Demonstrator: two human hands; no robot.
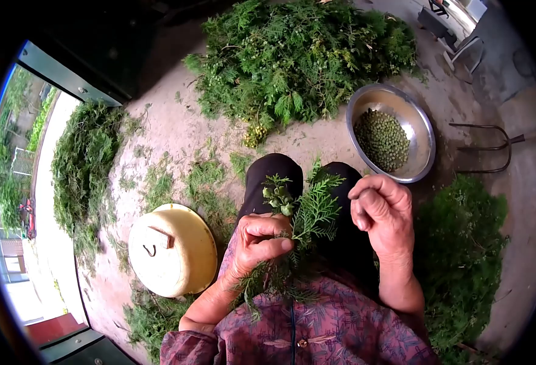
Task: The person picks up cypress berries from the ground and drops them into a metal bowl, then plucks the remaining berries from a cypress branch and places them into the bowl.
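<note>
The left hand (259, 244) grips a leafy sprig (318, 210) with green cones (287, 210) above the lap (353, 258); the right hand (387, 210), just beside, is curled, and whether it holds anything I cannot tell. Leftward sits an upturned basin (179, 255); farther, a bowl (423, 131) of green pellets (382, 141); then heaped branches (304, 55).

Head-worn view, forward and down

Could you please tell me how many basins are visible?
2: a metal basin ahead of the right hand, and a yellow basin left of the left hand. Others may be hidden under the greenery.
</note>
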